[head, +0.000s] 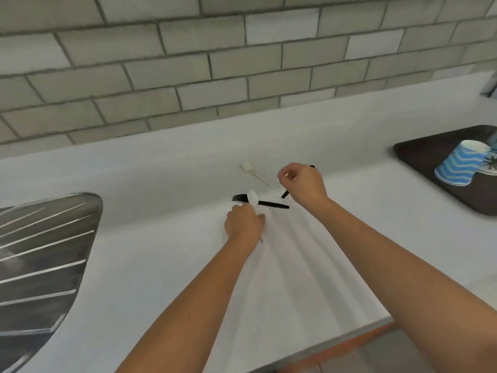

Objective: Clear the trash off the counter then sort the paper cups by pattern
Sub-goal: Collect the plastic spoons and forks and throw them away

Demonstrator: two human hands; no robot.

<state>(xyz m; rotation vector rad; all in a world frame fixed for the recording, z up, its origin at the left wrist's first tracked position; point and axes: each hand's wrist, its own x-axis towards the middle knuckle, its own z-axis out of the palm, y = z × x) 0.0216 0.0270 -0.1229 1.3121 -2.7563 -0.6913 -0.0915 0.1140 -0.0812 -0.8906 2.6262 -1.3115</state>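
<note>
My left hand (244,222) grips a white plastic spoon (253,198) whose bowl sticks out over a black plastic fork (271,204) lying on the white counter (161,184). A little to the right and farther back, my right hand (302,184) holds a black plastic utensil (285,194); only its two ends show past the fingers. Another white plastic utensil (254,173) lies on the counter behind the fork, between my hands. An upside-down paper cup with blue wavy stripes (458,166) stands on a dark tray (419,154) at the right.
A steel sink drainboard (40,251) takes up the counter's left side. A grey tiled wall (215,63) runs along the back. The counter's front edge (349,337) lies near the bottom right. More items sit behind the cup at the tray's right edge, cut off by the frame.
</note>
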